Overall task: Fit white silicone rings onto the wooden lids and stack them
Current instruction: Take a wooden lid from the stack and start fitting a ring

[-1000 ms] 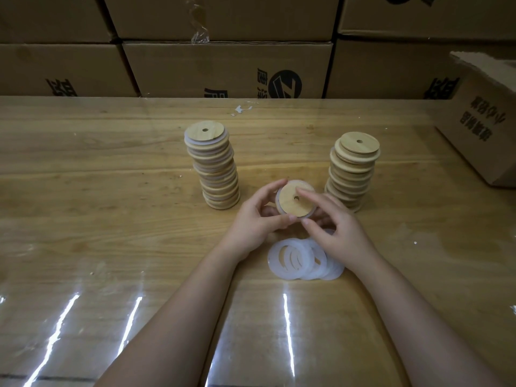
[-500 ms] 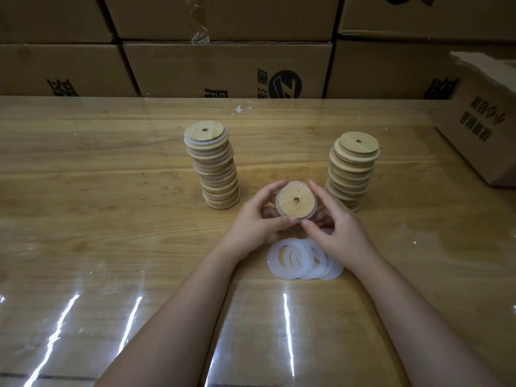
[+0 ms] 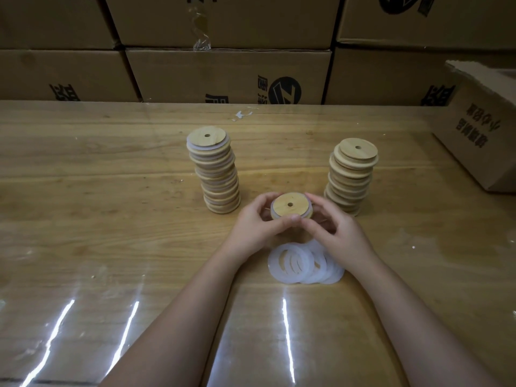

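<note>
Where cardboard cartons (image 3: 223, 71) back it, wooden table (image 3: 83, 191) carries: ringed-lid stack (image 3: 216, 177), left; bare-lid stack (image 3: 350, 180), right; white silicone rings (image 3: 300, 265) (overlapping heap), nearer. Left hand (image 3: 255, 223) and right hand (image 3: 339, 231) pinch one wooden lid (image 3: 290, 205), white-rimmed, between the stacks.
</note>
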The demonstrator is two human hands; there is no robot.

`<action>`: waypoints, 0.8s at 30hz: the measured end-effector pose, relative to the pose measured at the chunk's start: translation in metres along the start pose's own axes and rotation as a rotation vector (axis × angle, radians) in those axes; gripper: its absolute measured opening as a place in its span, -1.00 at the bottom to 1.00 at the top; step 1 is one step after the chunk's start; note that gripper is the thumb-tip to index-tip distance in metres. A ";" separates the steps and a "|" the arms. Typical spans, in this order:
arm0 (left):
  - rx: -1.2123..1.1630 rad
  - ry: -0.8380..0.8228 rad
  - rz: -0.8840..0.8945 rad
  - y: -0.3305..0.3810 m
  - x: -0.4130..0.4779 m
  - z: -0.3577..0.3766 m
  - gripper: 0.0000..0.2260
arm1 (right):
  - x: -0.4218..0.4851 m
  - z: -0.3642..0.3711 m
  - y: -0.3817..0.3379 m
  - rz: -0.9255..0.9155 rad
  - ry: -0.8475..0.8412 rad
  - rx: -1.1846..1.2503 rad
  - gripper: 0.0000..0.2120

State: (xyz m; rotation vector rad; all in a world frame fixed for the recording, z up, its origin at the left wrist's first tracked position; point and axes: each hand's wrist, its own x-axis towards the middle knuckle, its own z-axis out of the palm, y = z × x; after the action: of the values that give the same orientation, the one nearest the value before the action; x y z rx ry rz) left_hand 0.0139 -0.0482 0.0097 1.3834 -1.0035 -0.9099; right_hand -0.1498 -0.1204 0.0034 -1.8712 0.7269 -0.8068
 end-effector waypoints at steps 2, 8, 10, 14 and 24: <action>-0.021 0.014 -0.003 0.001 -0.001 0.000 -0.60 | 0.000 -0.001 -0.001 0.005 -0.011 0.062 -0.51; 0.287 0.199 0.081 -0.001 0.002 0.002 -0.58 | 0.000 0.000 0.000 0.003 0.008 -0.006 -0.65; 0.591 0.361 0.110 -0.004 0.004 -0.001 -0.43 | 0.001 0.000 0.001 0.010 0.002 -0.082 -0.67; 0.942 0.441 0.090 -0.008 0.003 -0.004 -0.40 | 0.001 0.000 0.004 0.003 -0.002 -0.134 -0.79; 1.303 0.260 0.544 0.005 -0.011 0.011 -0.92 | 0.001 0.000 0.003 -0.060 0.060 -0.170 -0.81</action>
State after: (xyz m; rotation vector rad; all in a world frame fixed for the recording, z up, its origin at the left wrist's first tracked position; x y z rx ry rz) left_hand -0.0005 -0.0413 0.0138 1.9923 -1.7453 0.4825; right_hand -0.1496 -0.1221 0.0006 -2.0361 0.8010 -0.8658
